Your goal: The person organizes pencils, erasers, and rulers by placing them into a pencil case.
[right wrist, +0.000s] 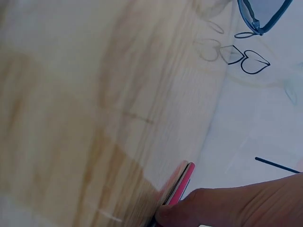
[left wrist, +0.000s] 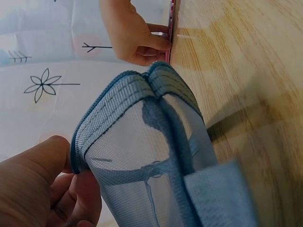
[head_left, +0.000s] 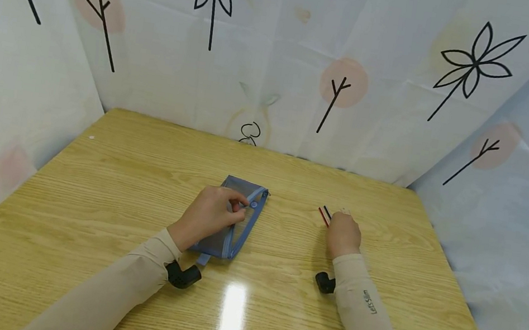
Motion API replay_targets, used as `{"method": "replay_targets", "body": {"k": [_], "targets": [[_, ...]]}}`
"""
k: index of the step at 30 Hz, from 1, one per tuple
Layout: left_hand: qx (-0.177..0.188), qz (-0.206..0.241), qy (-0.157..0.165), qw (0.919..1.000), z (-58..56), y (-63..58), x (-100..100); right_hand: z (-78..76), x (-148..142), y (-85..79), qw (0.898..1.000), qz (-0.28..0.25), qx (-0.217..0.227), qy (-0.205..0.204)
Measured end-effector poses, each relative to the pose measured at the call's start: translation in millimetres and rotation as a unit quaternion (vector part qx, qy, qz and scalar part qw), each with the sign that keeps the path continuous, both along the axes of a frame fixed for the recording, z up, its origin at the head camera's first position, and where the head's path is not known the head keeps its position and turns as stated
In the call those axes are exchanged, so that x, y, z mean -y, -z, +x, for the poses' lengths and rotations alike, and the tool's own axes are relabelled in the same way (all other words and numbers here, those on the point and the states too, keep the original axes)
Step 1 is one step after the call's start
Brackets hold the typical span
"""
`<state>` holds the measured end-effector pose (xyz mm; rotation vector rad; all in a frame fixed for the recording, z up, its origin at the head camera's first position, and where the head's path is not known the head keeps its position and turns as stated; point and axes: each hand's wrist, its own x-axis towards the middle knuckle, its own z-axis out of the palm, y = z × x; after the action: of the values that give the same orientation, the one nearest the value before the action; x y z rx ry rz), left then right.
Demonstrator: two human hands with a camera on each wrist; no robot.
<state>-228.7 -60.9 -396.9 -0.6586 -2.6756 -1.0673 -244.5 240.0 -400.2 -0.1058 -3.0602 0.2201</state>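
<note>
At nine o'clock from the right hand [head_left: 343,235] gripping slim sticks [head_left: 324,217], the left hand [head_left: 209,211] pinches a blue mesh pouch [head_left: 241,226], its held edge plain only in the left wrist view.

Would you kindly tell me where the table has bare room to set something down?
The table is bare between the mesh pouch and the right hand, and from that hand to the right edge. It's crowded where the left hand holds the pouch and where the right holds slim sticks.
</note>
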Motion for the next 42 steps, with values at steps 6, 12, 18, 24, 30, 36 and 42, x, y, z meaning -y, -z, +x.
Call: {"method": "replay_targets", "body": {"k": [6, 12, 18, 24, 30, 36, 42], "targets": [[-0.004, 0.0, 0.006, 1.0, 0.1, 0.2, 0.7, -0.7, 0.1, 1.7, 1.0, 0.006, -0.001, -0.006], [-0.01, -0.003, 0.012, 0.9999, 0.1, 0.0, 1.4, -1.9, -0.2, 2.4, 1.0, 0.015, 0.009, -0.011], [-0.01, -0.002, 0.013, 0.9999, 0.6, -0.9, 1.2, 0.1, 0.1, -0.1, 1.0, 0.003, 0.023, -0.006], [-0.018, -0.002, 0.013, 0.9998, 0.4, 0.6, 1.1, 1.8, -1.3, -1.9, 0.999, -0.015, 0.047, -0.008], [-0.014, -0.001, 0.013, 0.9998, -0.2, 1.9, 1.1, -0.8, -5.9, -0.5, 0.992, -0.08, 0.087, -0.031], [-0.016, -0.003, 0.012, 0.9998, -1.3, 2.2, 0.9, -3.6, -10.7, -1.8, 0.975, -0.174, 0.131, -0.044], [-0.012, -0.002, 0.012, 0.9999, -1.2, 2.3, 0.9, -4.0, -12.7, -0.8, 0.951, -0.264, 0.161, -0.031]]}}
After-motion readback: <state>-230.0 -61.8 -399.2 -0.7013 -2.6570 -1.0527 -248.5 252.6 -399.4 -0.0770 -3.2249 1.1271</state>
